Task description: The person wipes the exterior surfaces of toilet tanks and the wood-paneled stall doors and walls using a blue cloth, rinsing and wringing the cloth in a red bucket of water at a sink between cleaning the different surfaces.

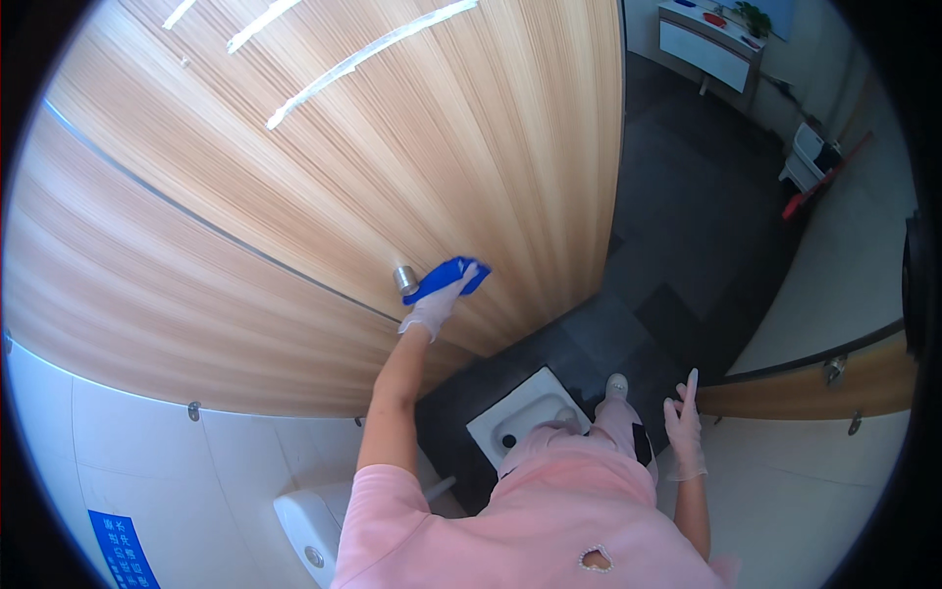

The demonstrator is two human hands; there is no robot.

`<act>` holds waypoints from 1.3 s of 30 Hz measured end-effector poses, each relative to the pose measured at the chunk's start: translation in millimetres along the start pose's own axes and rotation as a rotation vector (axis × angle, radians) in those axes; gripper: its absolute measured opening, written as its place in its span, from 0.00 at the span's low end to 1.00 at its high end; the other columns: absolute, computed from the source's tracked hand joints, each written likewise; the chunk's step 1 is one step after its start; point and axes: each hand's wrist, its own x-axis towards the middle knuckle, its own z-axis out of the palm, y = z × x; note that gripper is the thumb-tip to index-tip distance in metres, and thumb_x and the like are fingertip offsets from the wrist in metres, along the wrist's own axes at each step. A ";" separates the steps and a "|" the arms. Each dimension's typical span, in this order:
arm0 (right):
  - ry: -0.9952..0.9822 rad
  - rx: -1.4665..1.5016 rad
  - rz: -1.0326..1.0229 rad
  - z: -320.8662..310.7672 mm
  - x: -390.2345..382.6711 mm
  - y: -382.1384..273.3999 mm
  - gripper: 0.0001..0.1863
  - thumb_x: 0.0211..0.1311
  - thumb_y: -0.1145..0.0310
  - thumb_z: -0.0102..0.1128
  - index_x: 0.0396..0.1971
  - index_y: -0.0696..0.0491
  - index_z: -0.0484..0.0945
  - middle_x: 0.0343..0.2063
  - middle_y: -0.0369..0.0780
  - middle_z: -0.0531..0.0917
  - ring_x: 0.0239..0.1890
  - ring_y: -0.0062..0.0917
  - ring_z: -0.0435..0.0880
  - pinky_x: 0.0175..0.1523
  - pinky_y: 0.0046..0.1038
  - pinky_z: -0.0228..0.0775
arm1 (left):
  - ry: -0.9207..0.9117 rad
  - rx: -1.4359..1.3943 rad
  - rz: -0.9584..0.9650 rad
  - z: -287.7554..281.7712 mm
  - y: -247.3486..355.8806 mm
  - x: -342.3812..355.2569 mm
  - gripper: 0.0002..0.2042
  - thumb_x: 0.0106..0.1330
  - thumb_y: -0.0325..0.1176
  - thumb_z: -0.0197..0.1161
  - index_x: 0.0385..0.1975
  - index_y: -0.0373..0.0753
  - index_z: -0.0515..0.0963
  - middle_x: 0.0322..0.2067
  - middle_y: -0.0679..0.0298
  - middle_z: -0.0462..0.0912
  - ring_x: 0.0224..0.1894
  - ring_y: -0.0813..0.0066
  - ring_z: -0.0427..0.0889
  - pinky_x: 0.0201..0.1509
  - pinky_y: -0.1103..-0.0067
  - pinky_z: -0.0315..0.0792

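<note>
— Noting the left hand (444, 297) first. Where, and how is the grip?
— Middle of the frame, in a thin translucent glove. Fingers bent over a crumpled bright-blue cloth (430, 284), keeping hold of it against a tall, light-brown wood-grain panel (510, 177). How firmly, I can't tell from where I stand.
— What's nearest the cloth?
— A short, silvery metal cylinder (405, 281) on the panel, just beside the cloth's left end. Strips of white tape (339, 72) run slantwise across the panel, upper left of the frame, well apart from the hand.
— And the right hand (682, 422)?
— Lower right, gloved alike. Loosely open, one finger pointing up, nothing in its grasp that I can see.
— Underfoot?
— Dark grey tiled floor (599, 339). A white ceramic squat toilet (535, 398) set in it, below centre, partly hidden by the person's pink clothing (510, 520). White rounded cistern (299, 520) at lower left.
— Far side?
— White-fronted cabinet (704, 56), upper right.
</note>
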 end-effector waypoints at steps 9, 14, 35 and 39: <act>0.006 0.032 0.112 -9.7 -14.4 18.0 0.40 0.63 0.68 0.51 0.70 0.42 0.39 0.58 0.52 0.69 0.47 0.37 0.77 0.55 0.34 0.68 | 0.419 -0.880 -1.472 -170.3 -149.1 8.4 0.31 0.59 0.37 0.57 0.63 0.37 0.58 0.63 0.40 0.55 0.65 0.32 0.48 0.61 0.41 0.46; -0.058 -0.044 0.090 -2.1 -2.9 0.3 0.39 0.64 0.67 0.50 0.70 0.40 0.40 0.58 0.50 0.69 0.46 0.35 0.77 0.55 0.33 0.67 | 0.437 -0.635 -1.640 -88.7 -70.4 52.2 0.32 0.55 0.44 0.61 0.58 0.36 0.63 0.61 0.39 0.56 0.64 0.31 0.49 0.56 0.38 0.50; -0.062 -0.144 0.004 -30.5 16.3 -1.3 0.40 0.62 0.67 0.52 0.70 0.41 0.40 0.58 0.51 0.69 0.48 0.35 0.77 0.56 0.34 0.66 | 0.082 -1.075 -0.746 -10.3 -18.9 -137.7 0.29 0.56 0.20 0.52 0.58 0.56 0.68 0.58 0.75 0.71 0.47 0.71 0.81 0.37 0.75 0.77; -0.159 -0.210 -0.036 -12.7 37.8 -19.3 0.43 0.61 0.68 0.53 0.70 0.44 0.37 0.58 0.50 0.69 0.41 0.35 0.77 0.54 0.34 0.67 | 0.431 -0.775 -0.742 -24.8 -74.8 -172.8 0.27 0.52 0.24 0.59 0.55 0.53 0.71 0.55 0.71 0.74 0.52 0.66 0.76 0.54 0.72 0.71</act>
